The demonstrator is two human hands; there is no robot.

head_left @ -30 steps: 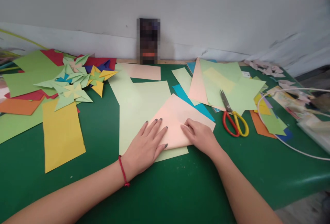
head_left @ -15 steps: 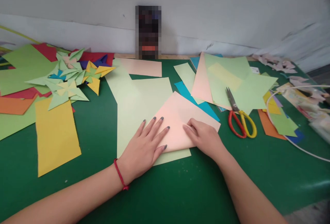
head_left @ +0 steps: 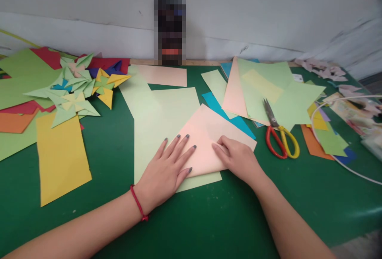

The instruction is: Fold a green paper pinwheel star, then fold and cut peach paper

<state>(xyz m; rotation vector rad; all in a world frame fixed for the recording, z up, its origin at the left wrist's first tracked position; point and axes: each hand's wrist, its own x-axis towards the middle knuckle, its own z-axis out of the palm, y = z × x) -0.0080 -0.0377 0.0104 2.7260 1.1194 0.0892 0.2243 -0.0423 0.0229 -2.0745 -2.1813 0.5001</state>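
Observation:
A folded sheet of pink paper [head_left: 203, 131] lies over a larger pale green sheet [head_left: 161, 111]. Flat on its left part rests my left hand [head_left: 167, 167], fingers spread and a red cord at the wrist. My right hand [head_left: 238, 157] is at the pink paper's right side, its fingers curled under and its thumb pressed on the sheet near the lower fold. The palm hides that stretch of the edge. To the right of this hand lie scissors [head_left: 273, 121] with one red and one yellow handle, blades slightly apart.
Folded paper stars [head_left: 76, 102] are heaped at the left above a yellow sheet [head_left: 64, 163]. More green and pink sheets [head_left: 265, 88] lie at the back right, near a white cable [head_left: 313, 131]. A blurred-out upright object [head_left: 170, 32] leans against the wall.
The camera view has shifted very slightly. Both hands and the pink paper keep the same position and pose.

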